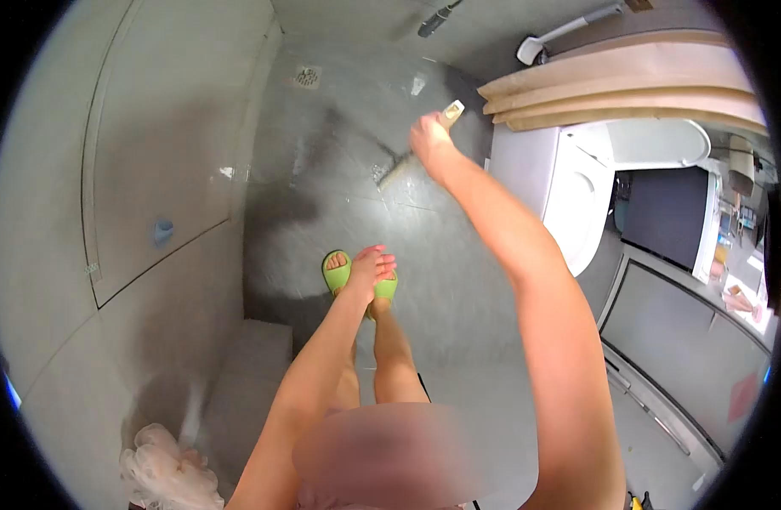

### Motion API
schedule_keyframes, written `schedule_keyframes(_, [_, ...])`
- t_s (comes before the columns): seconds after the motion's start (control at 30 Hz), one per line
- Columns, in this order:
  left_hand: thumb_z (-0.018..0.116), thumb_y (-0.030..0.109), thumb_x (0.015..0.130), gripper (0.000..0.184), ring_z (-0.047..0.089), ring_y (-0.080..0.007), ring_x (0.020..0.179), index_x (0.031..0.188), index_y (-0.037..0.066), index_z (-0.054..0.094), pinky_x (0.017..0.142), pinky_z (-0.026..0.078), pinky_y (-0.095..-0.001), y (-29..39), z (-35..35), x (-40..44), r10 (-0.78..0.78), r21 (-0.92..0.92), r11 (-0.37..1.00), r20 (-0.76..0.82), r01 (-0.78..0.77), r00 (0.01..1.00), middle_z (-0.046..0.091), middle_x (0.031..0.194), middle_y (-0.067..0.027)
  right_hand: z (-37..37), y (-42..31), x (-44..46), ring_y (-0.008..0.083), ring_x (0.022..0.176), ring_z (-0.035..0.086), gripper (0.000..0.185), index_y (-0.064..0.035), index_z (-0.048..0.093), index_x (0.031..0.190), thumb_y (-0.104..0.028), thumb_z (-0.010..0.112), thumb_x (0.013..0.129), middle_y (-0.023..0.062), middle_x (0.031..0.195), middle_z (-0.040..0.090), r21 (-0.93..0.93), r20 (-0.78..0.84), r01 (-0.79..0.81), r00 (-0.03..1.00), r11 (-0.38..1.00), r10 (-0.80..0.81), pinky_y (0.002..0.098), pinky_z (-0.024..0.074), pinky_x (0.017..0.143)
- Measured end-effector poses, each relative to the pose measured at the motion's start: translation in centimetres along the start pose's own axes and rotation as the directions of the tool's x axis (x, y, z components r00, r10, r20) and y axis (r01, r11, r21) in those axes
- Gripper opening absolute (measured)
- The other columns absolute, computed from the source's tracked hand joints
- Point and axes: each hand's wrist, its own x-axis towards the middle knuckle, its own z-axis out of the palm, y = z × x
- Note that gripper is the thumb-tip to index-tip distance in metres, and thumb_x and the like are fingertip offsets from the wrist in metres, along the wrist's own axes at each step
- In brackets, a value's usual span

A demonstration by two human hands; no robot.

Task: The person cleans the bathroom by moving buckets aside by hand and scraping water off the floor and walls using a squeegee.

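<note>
My right hand (428,140) is closed around the handle of a long-handled floor squeegee (397,174). Its pale, straight head lies against the wet grey floor. The whitish end of the handle sticks out above my fist; whether the head's edge is rubber or bristle is too blurred to tell. Nothing is in my left hand (376,265), which hangs in front of my legs with its fingers stretched out. Below it are my feet in green slippers (337,270).
A square floor drain (306,77) lies at the far left. On the right stands a white toilet (577,200), near folded tan panels (611,81). A long-handled white brush (569,32) and a dark shower head (437,21) are at the back. A pale bath puff (165,467) hangs lower left.
</note>
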Motion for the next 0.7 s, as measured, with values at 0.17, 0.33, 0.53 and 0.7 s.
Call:
schedule_keyframes(0.17, [0.039,0.018,0.087,0.026,0.057,-0.0204,0.089,0.108,0.007,0.048,0.076,0.045,-0.0295,4.2,-0.3,-0.6,0.073,0.037,0.997,-0.019,-0.072,0.997,0.058,0.095,-0.0108,-3.7,3.8,1.6,0.0241,0.078,0.061,0.024,-0.0130,0.067,0.088,-0.020,0.065,0.065,0.0012,0.081,0.063,0.236,0.120,-0.232,0.971,0.944,0.209,0.0450,0.0467,0.060])
schedule_keyframes(0.33, [0.039,0.018,0.087,0.025,0.058,-0.0206,0.085,0.106,0.007,0.051,0.074,0.046,-0.0302,5.7,-0.3,0.2,0.073,0.031,0.997,0.003,-0.073,0.997,0.059,0.094,-0.0109,-1.0,-1.5,-8.1,0.0214,0.073,0.059,0.013,-0.0138,0.066,0.078,-0.019,0.060,0.068,0.0011,0.073,0.060,0.185,0.104,-0.082,0.993,0.979,0.063,0.0403,0.0388,0.049])
schedule_keyframes(0.53, [0.041,0.018,0.086,0.025,0.059,-0.0205,0.083,0.106,0.009,0.052,0.071,0.046,-0.0306,4.2,-2.1,1.6,0.009,-0.059,0.998,0.047,-0.006,0.999,0.060,0.093,-0.0093,6.9,-16.2,-14.4,0.0209,0.076,0.059,0.012,-0.0152,0.067,0.078,-0.017,0.059,0.070,0.0004,0.074,0.062,0.368,0.406,0.005,0.898,0.930,-0.166,0.0412,0.0395,0.054])
schedule_keyframes(0.7, [0.041,0.018,0.086,0.024,0.059,-0.0201,0.080,0.104,0.008,0.052,0.070,0.047,-0.0304,5.4,-4.8,1.6,0.003,-0.053,0.999,-0.075,-0.007,0.997,0.060,0.091,-0.0099,10.8,-27.4,-12.1,0.0203,0.069,0.060,0.018,-0.0127,0.067,0.083,-0.015,0.062,0.066,-0.0009,0.075,0.062,0.426,0.297,0.190,0.894,0.885,-0.335,0.0376,0.0399,0.048])
